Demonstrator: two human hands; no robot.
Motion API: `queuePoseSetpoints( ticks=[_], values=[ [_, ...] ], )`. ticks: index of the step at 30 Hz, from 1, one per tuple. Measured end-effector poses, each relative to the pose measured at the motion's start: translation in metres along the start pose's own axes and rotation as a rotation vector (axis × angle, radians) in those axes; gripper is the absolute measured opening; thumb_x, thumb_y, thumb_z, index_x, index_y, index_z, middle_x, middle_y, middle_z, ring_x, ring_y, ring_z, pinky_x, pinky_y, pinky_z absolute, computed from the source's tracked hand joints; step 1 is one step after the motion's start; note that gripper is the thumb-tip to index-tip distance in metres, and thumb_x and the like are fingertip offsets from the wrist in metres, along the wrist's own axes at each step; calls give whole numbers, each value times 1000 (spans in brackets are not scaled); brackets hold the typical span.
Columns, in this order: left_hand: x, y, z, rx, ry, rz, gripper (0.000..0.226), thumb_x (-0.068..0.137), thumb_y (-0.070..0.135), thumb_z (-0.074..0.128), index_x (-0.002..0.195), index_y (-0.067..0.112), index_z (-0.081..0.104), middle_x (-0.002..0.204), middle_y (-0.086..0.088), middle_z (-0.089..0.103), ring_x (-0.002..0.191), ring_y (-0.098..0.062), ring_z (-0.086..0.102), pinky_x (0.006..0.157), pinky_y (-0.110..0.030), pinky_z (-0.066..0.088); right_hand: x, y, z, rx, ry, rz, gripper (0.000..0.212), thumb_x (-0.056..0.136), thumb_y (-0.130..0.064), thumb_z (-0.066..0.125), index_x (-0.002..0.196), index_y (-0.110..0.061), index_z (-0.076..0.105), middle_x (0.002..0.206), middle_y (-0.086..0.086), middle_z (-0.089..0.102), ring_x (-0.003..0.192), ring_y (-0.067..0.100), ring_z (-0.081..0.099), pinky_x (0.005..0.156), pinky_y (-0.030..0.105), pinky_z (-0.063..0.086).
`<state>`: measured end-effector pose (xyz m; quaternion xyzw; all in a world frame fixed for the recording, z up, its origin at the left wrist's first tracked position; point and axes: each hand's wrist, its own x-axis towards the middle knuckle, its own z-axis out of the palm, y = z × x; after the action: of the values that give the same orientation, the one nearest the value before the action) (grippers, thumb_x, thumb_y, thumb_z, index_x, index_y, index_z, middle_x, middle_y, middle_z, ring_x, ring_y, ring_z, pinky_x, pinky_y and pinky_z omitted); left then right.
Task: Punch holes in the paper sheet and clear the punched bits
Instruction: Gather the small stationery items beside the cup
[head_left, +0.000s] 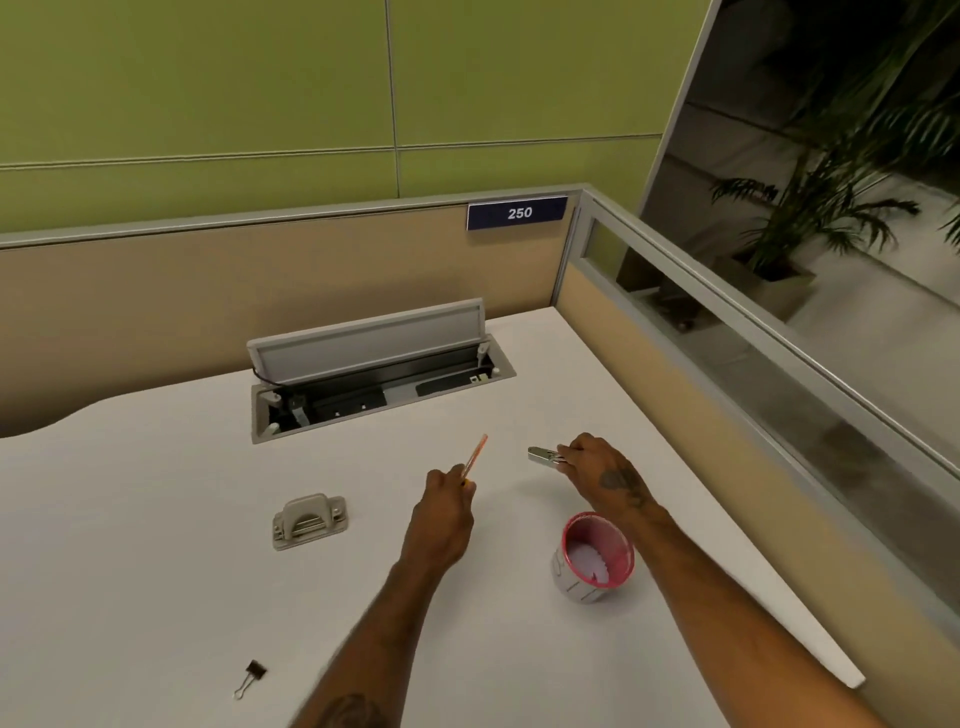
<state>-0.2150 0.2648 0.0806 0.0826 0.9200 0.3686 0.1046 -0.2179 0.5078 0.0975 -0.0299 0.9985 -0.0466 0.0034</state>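
Note:
My left hand (447, 512) is closed around the lower end of a thin orange strip (475, 457) that points up and away; it is seen edge-on, so I cannot tell if it is the paper sheet. My right hand (597, 467) grips a small metal hand punch (541, 454), held just above the desk with its jaw pointing left toward the strip. A gap separates the punch from the strip. A grey two-hole punch (309, 521) stands on the desk to the left of my left hand. A pink-rimmed cup (595, 558) with white bits inside sits under my right forearm.
The white desk (156, 545) has an open cable hatch (374, 379) at the back. A black binder clip (251, 678) lies near the front left. Beige partition panels close off the back and right; the desk's right edge runs along a glass screen.

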Motion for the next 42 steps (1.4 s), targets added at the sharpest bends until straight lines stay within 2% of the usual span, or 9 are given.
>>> queuePoseSetpoints(
  ticks=[6, 10, 16, 23, 28, 31, 34, 39, 42],
  values=[
    [38, 29, 58, 102, -66, -66, 36, 104, 27, 34, 134, 11, 46, 122, -15, 47, 91, -37, 64, 84, -44, 52, 20, 45, 30, 21, -81, -64, 35, 102, -28, 43, 129, -12, 57, 120, 9, 58, 107, 26, 55, 85, 35, 51],
    [55, 35, 84, 135, -101, -129, 34, 103, 25, 37, 131, 10, 48, 124, -15, 47, 95, -40, 63, 84, -45, 52, 27, 60, 57, 31, -151, -90, 39, 103, -28, 39, 138, -14, 49, 127, 7, 55, 113, 24, 52, 89, 31, 50],
    [70, 42, 107, 121, -147, -130, 35, 100, 29, 46, 130, 10, 49, 127, -11, 47, 102, -36, 62, 87, -43, 51, 32, 72, 80, 156, -147, -34, 42, 99, -31, 49, 139, -15, 51, 133, 6, 54, 120, 22, 51, 91, 32, 51],
    [81, 42, 121, 0, -112, -137, 51, 92, 44, 59, 135, 18, 49, 133, -6, 44, 106, -27, 61, 85, -28, 44, 37, 79, 87, 289, -128, 39, 45, 94, -37, 57, 135, -18, 55, 131, 1, 56, 117, 17, 53, 92, 27, 47],
    [81, 32, 118, -2, -44, -166, 69, 86, 51, 65, 142, 18, 41, 141, -6, 40, 117, -25, 56, 94, -33, 49, 38, 84, 86, 413, -190, 118, 64, 89, -43, 63, 144, -18, 43, 133, 2, 55, 121, 17, 51, 97, 25, 43],
    [82, 27, 116, 45, -68, -163, 80, 84, 53, 66, 147, 17, 32, 147, -8, 35, 131, -25, 43, 102, -37, 44, 33, 90, 84, 486, -152, 162, 72, 83, -47, 69, 145, -20, 42, 134, 2, 55, 121, 17, 51, 96, 23, 42],
    [80, 25, 112, 100, -75, -149, 84, 84, 54, 66, 149, 18, 28, 150, -7, 33, 135, -25, 36, 104, -40, 42, 26, 98, 78, 499, -99, 205, 76, 80, -51, 71, 144, -23, 42, 135, -1, 53, 123, 16, 51, 95, 24, 43],
    [61, 9, 87, 122, -60, -127, 85, 84, 58, 63, 151, 19, 25, 155, -7, 31, 139, -26, 34, 107, -42, 40, 17, 90, 54, 485, 65, 232, 63, 83, -53, 66, 136, -22, 52, 129, 1, 59, 116, 19, 57, 92, 30, 49],
    [35, -9, 63, 213, 20, -68, 82, 88, 63, 51, 153, 23, 21, 161, -5, 22, 147, -25, 22, 115, -43, 29, 13, 66, 33, 479, 129, 234, 56, 87, -55, 59, 134, -24, 52, 131, -2, 57, 120, 18, 55, 93, 29, 47]
  ],
)
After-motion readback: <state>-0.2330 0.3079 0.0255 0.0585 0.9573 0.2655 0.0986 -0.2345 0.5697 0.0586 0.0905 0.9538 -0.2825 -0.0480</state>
